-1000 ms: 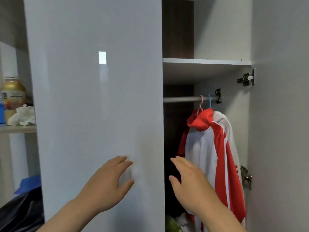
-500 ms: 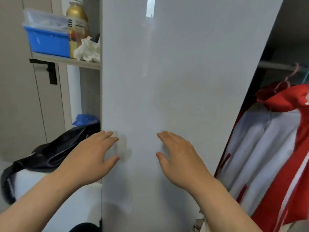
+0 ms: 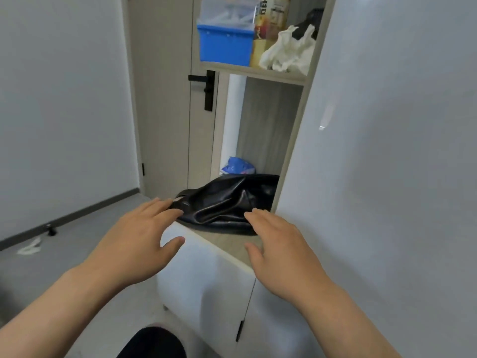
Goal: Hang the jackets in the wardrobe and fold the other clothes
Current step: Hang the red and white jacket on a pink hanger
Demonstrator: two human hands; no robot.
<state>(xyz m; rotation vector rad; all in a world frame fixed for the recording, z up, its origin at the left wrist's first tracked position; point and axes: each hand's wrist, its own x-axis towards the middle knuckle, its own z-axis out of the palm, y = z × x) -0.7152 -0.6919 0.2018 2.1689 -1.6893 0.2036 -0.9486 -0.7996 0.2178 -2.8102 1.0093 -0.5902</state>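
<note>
Hovering left hand (image 3: 139,236) and right hand (image 3: 281,244) right at the near edge of the black leather jacket (image 3: 227,202), fingers (image 3: 157,206) spread wide and gripping nothing. Eyeing it slumping in a crumpled heap on the wooden bench (image 3: 232,244) above the white cabinet (image 3: 206,293), just beside the wardrobe door (image 3: 387,151). Guessing soft, slick, fairly heavy leather, so probably scooping under the bulk instead of pinching one loose fold.

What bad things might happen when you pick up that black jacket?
The black jacket looks slippery and one end seems to poke past the ledge, so it might slide to the floor if the left hand and right hand grab loosely. The blue packet just behind it might get dragged along. Lifting fast might bump the shelf above, where a bottle stands.
</note>
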